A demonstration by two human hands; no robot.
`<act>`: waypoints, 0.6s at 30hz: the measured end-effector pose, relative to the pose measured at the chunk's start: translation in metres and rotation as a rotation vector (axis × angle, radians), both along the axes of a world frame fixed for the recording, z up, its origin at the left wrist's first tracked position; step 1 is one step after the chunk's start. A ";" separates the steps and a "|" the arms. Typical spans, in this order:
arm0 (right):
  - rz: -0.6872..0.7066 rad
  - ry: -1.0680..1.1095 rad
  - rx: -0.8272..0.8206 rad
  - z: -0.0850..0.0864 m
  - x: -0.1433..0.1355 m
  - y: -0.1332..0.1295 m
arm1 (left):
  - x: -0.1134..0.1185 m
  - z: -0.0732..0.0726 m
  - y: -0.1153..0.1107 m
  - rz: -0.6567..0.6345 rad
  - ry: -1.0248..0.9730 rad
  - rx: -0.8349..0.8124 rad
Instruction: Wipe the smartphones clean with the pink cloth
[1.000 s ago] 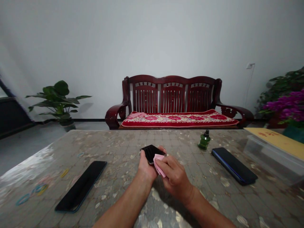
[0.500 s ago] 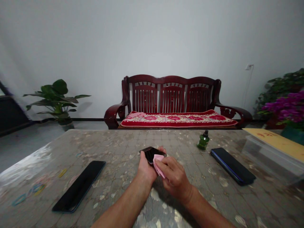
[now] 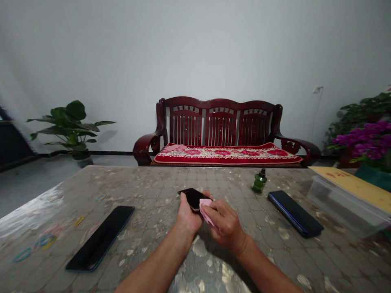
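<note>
A dark phone [image 3: 193, 198] lies screen up in my left hand [image 3: 187, 215], whose fingers are wrapped round it from below. My right hand [image 3: 225, 224] pinches a folded pink cloth [image 3: 206, 209] at the phone's near right edge. Flat on the table to the left is a larger black phone [image 3: 102, 238]. Over on the right rests another dark phone, or a stack of them [image 3: 295, 213], with a blue side edge. Behind it stands a small green bottle [image 3: 259, 182] with a black cap.
Several coloured rubber bands [image 3: 47, 242] lie at the table's left. A clear plastic box [image 3: 345, 205] with a yellow sheet [image 3: 354, 185] on top stands at the right, near purple flowers [image 3: 366, 140]. Beyond the table [image 3: 146, 179] is a wooden bench [image 3: 220, 122].
The pink cloth and my right hand have shifted slightly right on the phone, uncovering a little more of its screen. The camera view has moved slightly.
</note>
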State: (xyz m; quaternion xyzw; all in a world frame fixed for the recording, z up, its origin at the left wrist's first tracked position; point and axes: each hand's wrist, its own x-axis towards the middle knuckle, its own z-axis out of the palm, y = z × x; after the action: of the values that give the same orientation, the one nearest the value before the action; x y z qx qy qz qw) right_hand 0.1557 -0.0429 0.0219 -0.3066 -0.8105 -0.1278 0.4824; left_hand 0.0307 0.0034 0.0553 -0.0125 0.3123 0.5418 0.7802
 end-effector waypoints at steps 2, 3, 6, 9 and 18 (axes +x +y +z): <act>-0.041 0.030 -0.050 -0.003 0.009 0.004 | -0.005 -0.001 0.004 -0.050 0.026 0.006; -0.061 0.066 -0.089 -0.005 0.013 0.006 | -0.009 -0.002 0.007 -0.085 0.050 0.024; -0.102 0.311 -0.266 -0.010 0.025 0.017 | -0.022 -0.009 0.014 -0.265 0.127 0.094; -0.132 0.739 -0.514 -0.011 0.033 0.032 | -0.032 -0.024 0.019 -0.538 0.113 0.160; 0.186 1.284 -0.953 -0.014 0.050 0.055 | -0.028 -0.062 0.019 -0.969 0.244 0.341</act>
State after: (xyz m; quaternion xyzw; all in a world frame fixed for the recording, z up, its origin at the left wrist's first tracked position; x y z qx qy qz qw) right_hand 0.2059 0.0125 0.0083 -0.4245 -0.3646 0.4736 0.6801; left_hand 0.0029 0.0220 -0.0064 0.3237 0.2784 0.1598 0.8901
